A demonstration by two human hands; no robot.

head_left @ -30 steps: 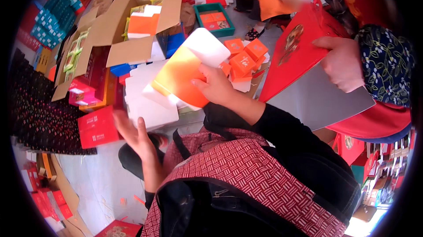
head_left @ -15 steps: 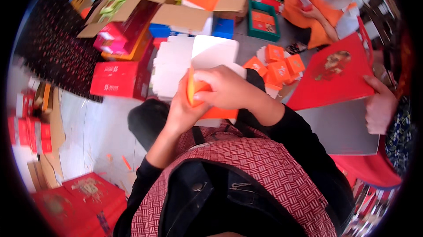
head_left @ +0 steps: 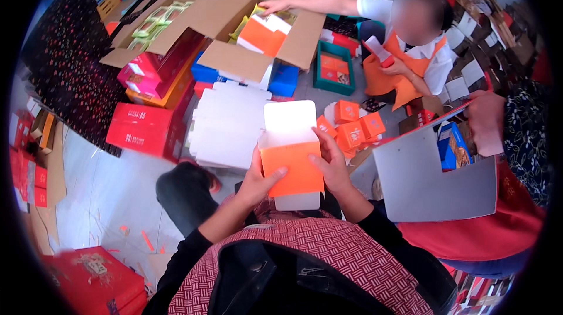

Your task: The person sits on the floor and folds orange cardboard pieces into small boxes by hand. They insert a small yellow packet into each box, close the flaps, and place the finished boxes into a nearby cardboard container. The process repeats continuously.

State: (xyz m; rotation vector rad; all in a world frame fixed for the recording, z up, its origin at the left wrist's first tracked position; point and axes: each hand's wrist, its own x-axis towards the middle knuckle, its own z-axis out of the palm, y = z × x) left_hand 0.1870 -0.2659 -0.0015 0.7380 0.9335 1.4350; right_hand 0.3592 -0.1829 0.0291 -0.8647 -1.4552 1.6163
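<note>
Both hands, left hand (head_left: 258, 179) and right hand (head_left: 332, 165), clamp the orange carton (head_left: 291, 165) just before the white blank stack (head_left: 230, 124), forming it. Next, I judge, its white top flap (head_left: 290, 117) needs folding shut

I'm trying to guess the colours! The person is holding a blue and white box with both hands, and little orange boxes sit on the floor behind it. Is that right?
Not quite. The box held by the left hand and right hand is orange and white, not blue, as the head view shows. The little orange boxes do sit on the floor behind it.
</note>
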